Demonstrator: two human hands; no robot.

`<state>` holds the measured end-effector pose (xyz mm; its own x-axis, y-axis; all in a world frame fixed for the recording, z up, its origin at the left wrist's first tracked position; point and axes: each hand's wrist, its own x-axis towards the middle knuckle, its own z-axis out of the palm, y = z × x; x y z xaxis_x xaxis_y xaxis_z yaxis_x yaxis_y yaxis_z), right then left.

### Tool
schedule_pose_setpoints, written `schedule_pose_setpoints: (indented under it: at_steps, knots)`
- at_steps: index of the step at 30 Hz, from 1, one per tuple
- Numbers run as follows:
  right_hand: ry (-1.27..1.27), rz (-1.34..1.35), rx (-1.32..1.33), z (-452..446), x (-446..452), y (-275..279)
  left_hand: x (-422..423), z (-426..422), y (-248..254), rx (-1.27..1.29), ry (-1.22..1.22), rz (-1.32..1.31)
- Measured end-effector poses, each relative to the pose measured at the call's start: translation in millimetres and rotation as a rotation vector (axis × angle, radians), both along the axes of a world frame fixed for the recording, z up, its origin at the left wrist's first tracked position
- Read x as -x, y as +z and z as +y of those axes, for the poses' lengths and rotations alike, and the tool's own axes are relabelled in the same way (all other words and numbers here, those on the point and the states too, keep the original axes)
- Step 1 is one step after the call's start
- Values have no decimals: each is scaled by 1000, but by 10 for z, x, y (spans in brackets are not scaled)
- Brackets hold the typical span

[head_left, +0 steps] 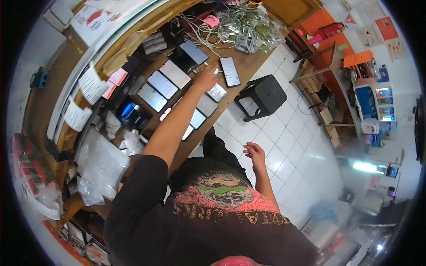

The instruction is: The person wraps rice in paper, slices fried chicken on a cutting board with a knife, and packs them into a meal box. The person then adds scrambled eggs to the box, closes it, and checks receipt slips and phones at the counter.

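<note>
My left hand [206, 80] reaches over the wooden table, fingers closed near a small white cable end [216, 71]. Just beyond the fingertips lies a phone [230, 72] with its screen lit. Several more phones lie in rows around my left arm: a lit one [163, 84], a pale one [175, 74] and a bluish one [194, 52]. Partly under the forearm are other phones, including a grey one [206, 105] and a silvery one [217, 92]. My right hand [254, 156] hangs over the floor beside my body, fingers loosely bent and apart, holding nothing.
A black stool [266, 95] stands on the white tiled floor by the table [254, 62]. Tangled white cables [199, 33] and a pile of small plastic packets [253, 29] lie at the table's far end. Plastic bags [100, 157] are at the left. Across the floor stands a shelf [326, 84].
</note>
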<state>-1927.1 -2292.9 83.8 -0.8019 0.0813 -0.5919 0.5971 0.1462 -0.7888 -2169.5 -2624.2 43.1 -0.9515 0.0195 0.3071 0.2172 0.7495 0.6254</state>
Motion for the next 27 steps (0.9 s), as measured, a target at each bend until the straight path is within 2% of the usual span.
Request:
schedule_pose_setpoints:
  at_steps: [1,3,5,6,8,9,11,12,14,17,20,23,25,27]
  knots:
    - [11,-8,-5,73,172,-20,106,113,-15,-5,11,-8]
    - [48,-10,21,215,547,-51,297,301,-51,131,112,-384]
    - [60,-46,5,408,934,-78,416,346,-131,167,131,-409]
    - [54,3,29,491,1121,-78,468,323,-242,121,157,-349]
    - [87,64,9,637,1473,-105,388,306,-142,-28,201,-206]
    - [130,79,-30,668,1661,-131,296,286,-3,-24,215,-219]
    - [211,100,-72,551,1957,-101,48,273,242,-369,163,-127]
    - [293,142,7,405,2072,-73,-102,297,395,-361,176,-135]
    - [451,185,185,66,2197,-17,-475,417,645,-627,194,-138]
    - [625,94,487,-595,2202,330,-993,623,753,-623,208,-133]
    - [687,23,664,-968,2120,271,-1356,801,914,-640,309,-86]
    - [854,98,637,-1101,2142,413,-1610,787,967,-687,467,2]
    - [907,-6,699,-1189,2093,523,-1747,774,1110,-386,432,73]
    - [987,11,795,-1270,2065,640,-1857,775,1160,-354,488,136]
